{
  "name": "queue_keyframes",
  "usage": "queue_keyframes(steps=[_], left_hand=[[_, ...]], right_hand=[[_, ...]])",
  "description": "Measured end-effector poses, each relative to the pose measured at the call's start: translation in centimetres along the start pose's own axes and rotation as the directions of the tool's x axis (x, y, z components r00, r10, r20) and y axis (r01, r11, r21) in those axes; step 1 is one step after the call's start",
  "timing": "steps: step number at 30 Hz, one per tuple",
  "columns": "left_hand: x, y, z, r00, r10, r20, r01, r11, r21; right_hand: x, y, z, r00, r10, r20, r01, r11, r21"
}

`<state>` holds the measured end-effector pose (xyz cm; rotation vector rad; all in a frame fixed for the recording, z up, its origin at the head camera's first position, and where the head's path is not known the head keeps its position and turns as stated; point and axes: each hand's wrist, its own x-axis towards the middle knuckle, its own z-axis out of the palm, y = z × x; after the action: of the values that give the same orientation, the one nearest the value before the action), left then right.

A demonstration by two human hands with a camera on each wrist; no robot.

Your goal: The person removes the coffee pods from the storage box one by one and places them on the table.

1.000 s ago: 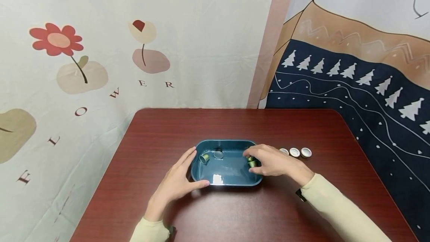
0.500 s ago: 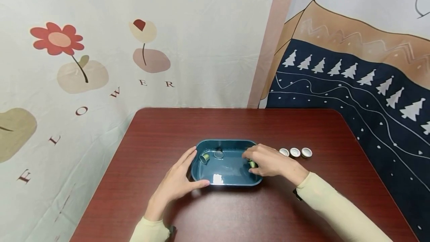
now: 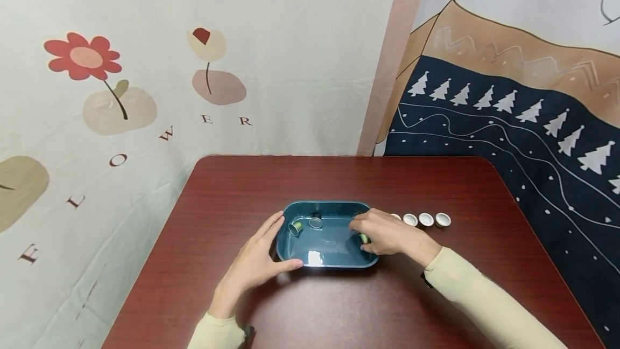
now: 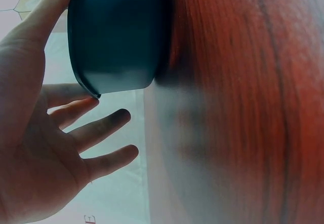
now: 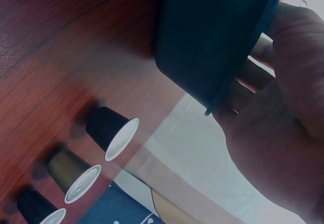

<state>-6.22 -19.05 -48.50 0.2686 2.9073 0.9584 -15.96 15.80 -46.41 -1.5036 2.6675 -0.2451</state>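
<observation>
Green capsule (image 3: 364, 239) partly hidden by right fingers (image 3: 361, 223), sleeves (image 3: 489, 296) cropped

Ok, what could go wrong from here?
The right hand might brush the row of capsules standing just right of the tray. It also covers much of one green capsule, so a grasp there could slip. The tipped capsule near the left hand might roll if that hand tilts the tray.

Tray (image 3: 334, 242) in all three views
</observation>
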Motion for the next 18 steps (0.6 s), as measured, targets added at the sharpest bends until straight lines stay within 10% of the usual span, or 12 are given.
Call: queue_keyframes(steps=[18], left_hand=[[0.02,-0.06,0.14,1.000,0.012,-0.015,-0.012,1.000,0.006]], right_hand=[[0.48,0.03,0.07,0.995,0.039,0.094,-0.044,0.998,0.051]])
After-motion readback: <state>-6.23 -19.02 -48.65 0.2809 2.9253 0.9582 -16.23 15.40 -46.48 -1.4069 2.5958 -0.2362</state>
